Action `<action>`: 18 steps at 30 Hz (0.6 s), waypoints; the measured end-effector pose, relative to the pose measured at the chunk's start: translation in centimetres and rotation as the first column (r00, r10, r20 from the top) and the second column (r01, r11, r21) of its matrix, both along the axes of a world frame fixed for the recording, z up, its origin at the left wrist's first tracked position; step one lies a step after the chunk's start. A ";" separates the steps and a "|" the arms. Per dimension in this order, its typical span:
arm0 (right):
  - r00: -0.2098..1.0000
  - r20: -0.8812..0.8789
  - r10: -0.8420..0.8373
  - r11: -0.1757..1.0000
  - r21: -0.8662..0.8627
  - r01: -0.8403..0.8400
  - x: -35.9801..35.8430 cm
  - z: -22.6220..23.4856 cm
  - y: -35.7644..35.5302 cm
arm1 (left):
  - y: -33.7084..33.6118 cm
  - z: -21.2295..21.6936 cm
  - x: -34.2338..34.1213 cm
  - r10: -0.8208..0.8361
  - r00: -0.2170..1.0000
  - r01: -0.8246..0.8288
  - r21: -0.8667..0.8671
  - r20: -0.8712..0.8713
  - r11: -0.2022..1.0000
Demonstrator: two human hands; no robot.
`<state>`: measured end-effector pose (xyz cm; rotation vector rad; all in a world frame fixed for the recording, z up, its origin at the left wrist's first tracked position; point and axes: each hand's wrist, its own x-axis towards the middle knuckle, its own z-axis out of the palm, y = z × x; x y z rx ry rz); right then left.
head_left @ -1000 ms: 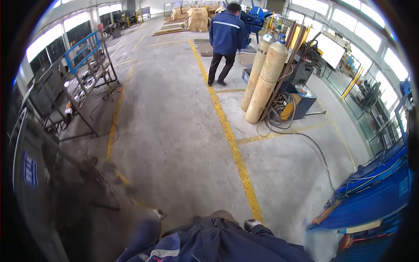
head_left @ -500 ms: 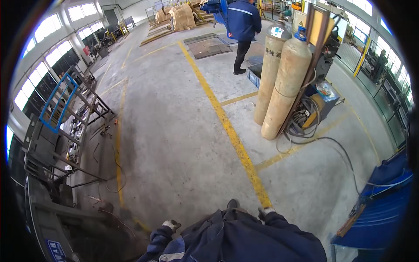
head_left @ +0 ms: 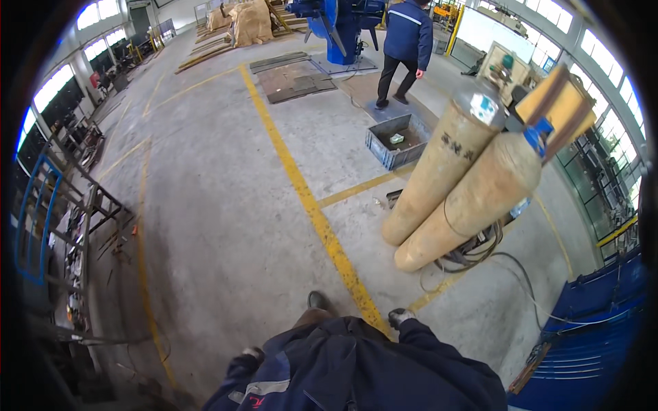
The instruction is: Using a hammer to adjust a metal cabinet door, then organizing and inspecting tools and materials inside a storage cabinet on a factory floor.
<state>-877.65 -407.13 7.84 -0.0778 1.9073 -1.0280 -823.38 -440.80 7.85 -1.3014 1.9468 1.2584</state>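
Note:
My right hand (head_left: 399, 317), in a grey and white work glove, hangs ahead of my dark blue jacket. Its fingers look curled in, with nothing seen in them. The yellow floor line (head_left: 329, 243) and the two gas cylinders (head_left: 473, 195) are nearest to it, and it touches neither. Low at my left side is my left hand (head_left: 253, 353), mostly covered by the sleeve; its fingers are too small and dark to read. A shoe (head_left: 317, 300) of mine shows on the concrete floor in front of me.
The tall tan cylinders lean by cables (head_left: 490, 250) on the right. Beyond them stand a blue-grey crate (head_left: 397, 140), a person (head_left: 406, 41) in dark blue and a blue machine (head_left: 336, 31). A metal rack (head_left: 86, 233) lines the left; blue metalwork (head_left: 576, 342) is at right.
I have moved forward, and the cylinders look nearer. More of the crate shows behind them. The other person has shifted to the right. My left hand has drawn back toward my side.

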 end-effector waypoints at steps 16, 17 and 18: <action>0.932 -0.031 0.360 0.867 0.381 -0.323 -28.7 1.1 -40.7 | -56.3 7.2 -54.2 -0.198 0.961 0.127 -0.327 -0.195 0.936; 0.959 -0.002 0.282 0.890 0.375 -0.261 -32.2 1.2 -43.8 | -57.9 7.3 -56.1 -0.220 0.973 0.192 -0.279 -0.073 0.941; 0.984 0.050 0.171 0.911 0.373 -0.177 -35.3 1.0 -46.5 | -59.4 8.5 -58.4 -0.190 0.981 0.194 -0.140 0.038 0.971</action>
